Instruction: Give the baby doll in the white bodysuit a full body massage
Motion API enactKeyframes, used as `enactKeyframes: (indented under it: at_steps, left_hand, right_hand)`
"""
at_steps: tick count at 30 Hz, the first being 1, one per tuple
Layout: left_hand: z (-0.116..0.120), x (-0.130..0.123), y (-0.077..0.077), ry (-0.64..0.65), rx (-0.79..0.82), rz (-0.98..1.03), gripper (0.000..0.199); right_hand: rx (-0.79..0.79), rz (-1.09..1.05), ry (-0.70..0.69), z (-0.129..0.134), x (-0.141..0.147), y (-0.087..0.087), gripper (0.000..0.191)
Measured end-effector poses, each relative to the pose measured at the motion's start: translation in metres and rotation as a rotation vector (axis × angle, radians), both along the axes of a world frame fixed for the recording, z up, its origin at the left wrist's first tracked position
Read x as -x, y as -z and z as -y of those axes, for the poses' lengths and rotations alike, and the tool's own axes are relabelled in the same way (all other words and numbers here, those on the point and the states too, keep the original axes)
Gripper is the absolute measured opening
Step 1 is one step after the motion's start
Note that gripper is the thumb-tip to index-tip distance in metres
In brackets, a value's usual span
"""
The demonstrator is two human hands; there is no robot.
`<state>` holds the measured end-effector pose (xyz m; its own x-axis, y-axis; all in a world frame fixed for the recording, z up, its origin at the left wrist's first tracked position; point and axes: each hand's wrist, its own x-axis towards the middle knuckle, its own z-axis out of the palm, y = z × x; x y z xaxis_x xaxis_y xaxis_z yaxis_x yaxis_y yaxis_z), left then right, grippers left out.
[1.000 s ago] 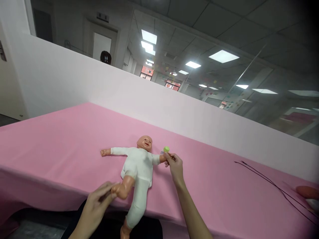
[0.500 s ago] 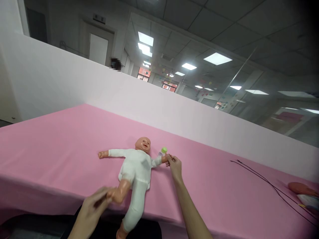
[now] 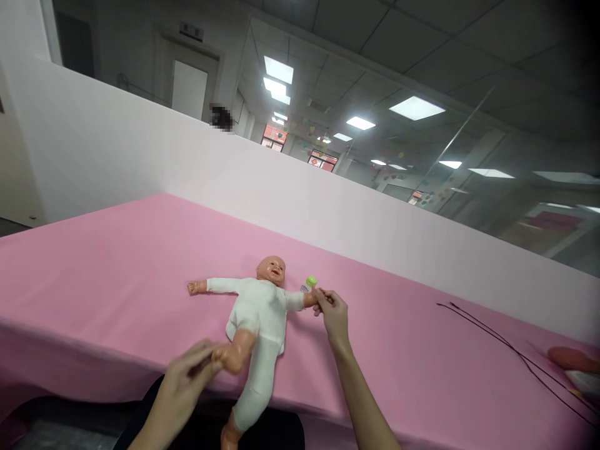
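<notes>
A baby doll [image 3: 260, 312] in white clothing lies on its back on the pink-covered table [image 3: 398, 362], its head toward the wall. One of its legs is bent and bare; the other, clothed in white, hangs past the table's front edge. My left hand [image 3: 190, 375] grips the bare foot between thumb and fingers. With my right hand [image 3: 334, 312] I pinch the doll's hand on the right side, the arm held out sideways. Just behind that arm stands a small bottle with a green cap [image 3: 312, 281], partly covered by my fingers and the doll's arm.
Two thin black cables [image 3: 497, 337] run across the table on the right. At the far right edge lies a brownish-orange rounded object [image 3: 572, 359] beside something white. A low white partition [image 3: 281, 194] borders the table's back; a person's blurred head [image 3: 221, 117] shows above it.
My left hand has moved the doll's bare foot slightly to the right and up. The doll's arm in my right hand looks a little straighter. The view has shifted slightly.
</notes>
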<state>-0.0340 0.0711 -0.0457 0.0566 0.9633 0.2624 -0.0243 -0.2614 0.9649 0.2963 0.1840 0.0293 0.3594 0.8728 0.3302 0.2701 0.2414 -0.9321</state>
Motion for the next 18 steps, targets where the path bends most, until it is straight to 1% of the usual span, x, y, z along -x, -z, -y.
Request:
enactKeyframes:
  at_steps: [1, 2, 3, 4, 6, 8, 9, 11, 13, 15, 16, 18]
  left_hand:
    - [-0.017, -0.006, -0.011, -0.026, -0.009, 0.016, 0.038]
    - [-0.035, -0.013, -0.018, -0.042, -0.016, 0.052, 0.039]
    - [-0.053, -0.02, -0.022, -0.044, -0.016, 0.106, 0.042]
    - [-0.069, -0.027, -0.024, -0.024, 0.0, 0.155, 0.046]
    - [-0.094, -0.038, -0.022, 0.026, 0.037, 0.22, 0.051]
    - [-0.102, -0.042, -0.018, 0.059, 0.059, 0.24, 0.053]
    - [-0.099, -0.041, -0.016, 0.062, 0.059, 0.233, 0.053]
    - [-0.081, -0.034, -0.012, 0.045, 0.045, 0.194, 0.052]
    - [-0.05, -0.022, -0.009, 0.024, 0.027, 0.128, 0.049]
    - [-0.013, -0.008, -0.001, 0.025, 0.023, 0.058, 0.045]
    - [0.006, -0.001, 0.005, 0.034, 0.036, 0.027, 0.043]
    - [0.041, 0.01, 0.023, 0.07, 0.108, -0.017, 0.041]
  right_hand:
    - [0.01, 0.05, -0.065, 0.006, 0.013, -0.003, 0.051]
    - [0.026, 0.108, -0.127, 0.012, 0.026, -0.001, 0.049]
    - [0.043, 0.179, -0.179, 0.018, 0.039, 0.004, 0.046]
    - [0.045, 0.266, -0.221, 0.023, 0.05, 0.011, 0.044]
    - [0.019, 0.4, -0.239, 0.03, 0.067, 0.027, 0.041]
    - [0.004, 0.435, -0.225, 0.031, 0.071, 0.036, 0.041]
    - [0.011, 0.404, -0.219, 0.028, 0.069, 0.037, 0.041]
    - [0.036, 0.274, -0.202, 0.018, 0.055, 0.031, 0.045]
    - [0.041, 0.109, -0.12, 0.005, 0.032, 0.022, 0.05]
    - [0.026, -0.028, 0.011, -0.009, 0.002, 0.018, 0.054]
    - [0.024, -0.082, 0.074, -0.015, -0.013, 0.02, 0.056]
    - [0.058, -0.162, 0.177, -0.025, -0.041, 0.034, 0.059]
